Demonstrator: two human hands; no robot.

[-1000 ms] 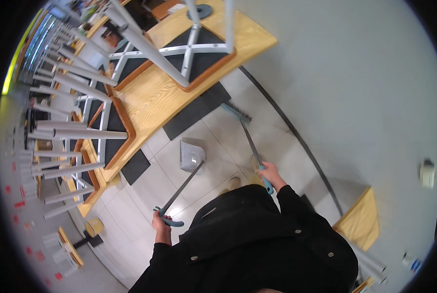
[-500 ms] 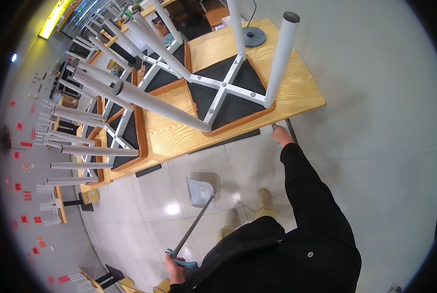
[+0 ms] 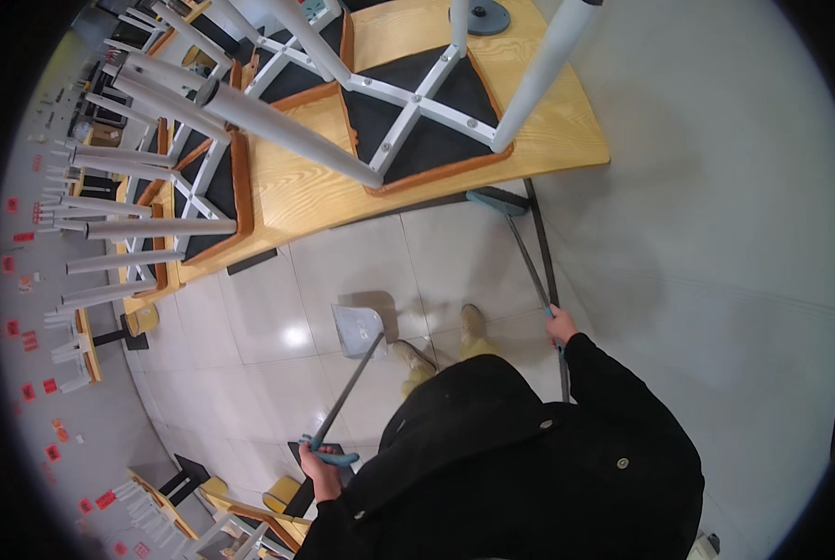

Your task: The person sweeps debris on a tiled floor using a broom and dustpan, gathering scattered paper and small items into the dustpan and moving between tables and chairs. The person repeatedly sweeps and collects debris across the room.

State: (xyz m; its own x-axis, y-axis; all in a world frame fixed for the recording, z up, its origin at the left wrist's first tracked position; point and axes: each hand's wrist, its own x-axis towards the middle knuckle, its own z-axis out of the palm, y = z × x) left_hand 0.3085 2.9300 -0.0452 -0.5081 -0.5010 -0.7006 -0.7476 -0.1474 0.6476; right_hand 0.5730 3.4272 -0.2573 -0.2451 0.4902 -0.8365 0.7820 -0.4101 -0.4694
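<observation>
My left hand (image 3: 320, 474) is closed around the blue grip of a long-handled dustpan. Its grey handle slants up from the pale grey pan (image 3: 354, 332), which rests on the tiled floor left of my shoes. Off to the right, my right hand (image 3: 559, 327) grips the shaft of a broom. That broom's blue head with dark bristles (image 3: 498, 202) is at the near edge of the wooden table, low by the floor. Part of the broom's shaft is covered by my fingers.
Upturned stools (image 3: 427, 103) with white legs stand on the wooden table (image 3: 567, 140), some legs jutting toward me. A dark strip (image 3: 541, 243) runs along the floor's right side beside a grey surface. More tables and stools stand at left and lower left.
My right hand has drawn back from the table edge toward me, bringing the broom head into sight. The table sits higher in view. My left hand still holds the dustpan.
</observation>
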